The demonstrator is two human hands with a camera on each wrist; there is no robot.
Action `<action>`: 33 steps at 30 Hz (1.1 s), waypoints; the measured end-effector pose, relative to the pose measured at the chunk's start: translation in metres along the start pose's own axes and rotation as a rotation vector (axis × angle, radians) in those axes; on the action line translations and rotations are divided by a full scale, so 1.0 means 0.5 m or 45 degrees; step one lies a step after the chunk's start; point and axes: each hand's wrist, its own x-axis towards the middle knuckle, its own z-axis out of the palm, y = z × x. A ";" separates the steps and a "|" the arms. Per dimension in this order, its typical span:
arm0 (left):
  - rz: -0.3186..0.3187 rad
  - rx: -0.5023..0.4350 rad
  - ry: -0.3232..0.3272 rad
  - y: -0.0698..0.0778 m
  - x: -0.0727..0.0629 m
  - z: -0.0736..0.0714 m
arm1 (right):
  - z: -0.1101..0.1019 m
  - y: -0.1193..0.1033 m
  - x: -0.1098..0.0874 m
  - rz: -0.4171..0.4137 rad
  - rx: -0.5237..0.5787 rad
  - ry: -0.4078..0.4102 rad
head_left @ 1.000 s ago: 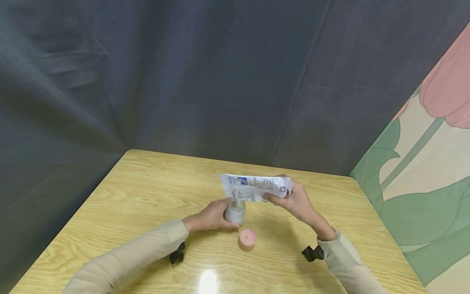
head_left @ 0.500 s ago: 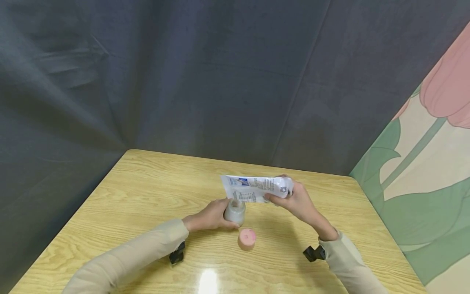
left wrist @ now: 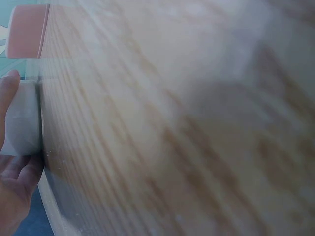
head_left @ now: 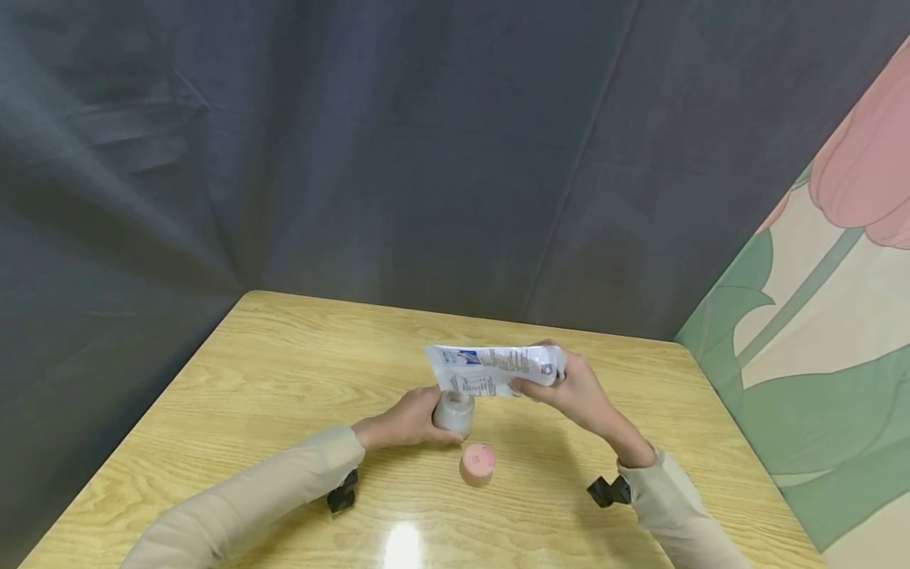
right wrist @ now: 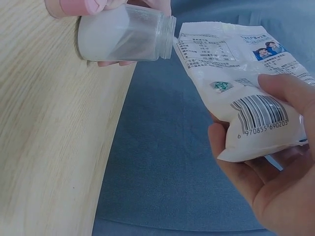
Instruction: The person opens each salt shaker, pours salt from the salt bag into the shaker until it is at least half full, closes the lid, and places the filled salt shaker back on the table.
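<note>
Here, the left hand (head_left: 411, 419) grips a jar (head_left: 454, 417) on the worktop (head_left: 313, 348); the right hand (head_left: 579, 399) pinches a bag (head_left: 486, 367) at the jar's mouth.

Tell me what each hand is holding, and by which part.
The left hand holds the jar round its sides; the right hand holds the bag by the end farther from the jar, thumb on its printed face.
</note>
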 end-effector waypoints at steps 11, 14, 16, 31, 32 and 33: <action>-0.002 0.021 -0.002 0.001 -0.001 -0.001 | 0.006 0.060 -0.005 -0.031 0.055 0.001; -0.003 0.027 0.000 0.001 0.000 -0.001 | 0.008 0.073 -0.006 -0.026 0.077 0.001; -0.007 0.028 -0.006 0.001 0.000 0.000 | 0.010 0.073 -0.006 -0.016 0.072 0.004; 0.011 0.056 -0.009 -0.001 -0.001 -0.003 | 0.019 0.002 0.000 0.004 0.052 0.032; 0.016 0.060 -0.009 -0.002 0.000 -0.002 | 0.020 0.002 0.000 0.002 0.052 0.032; 0.021 0.069 -0.008 -0.003 0.000 -0.002 | 0.020 0.003 0.000 0.004 0.051 0.031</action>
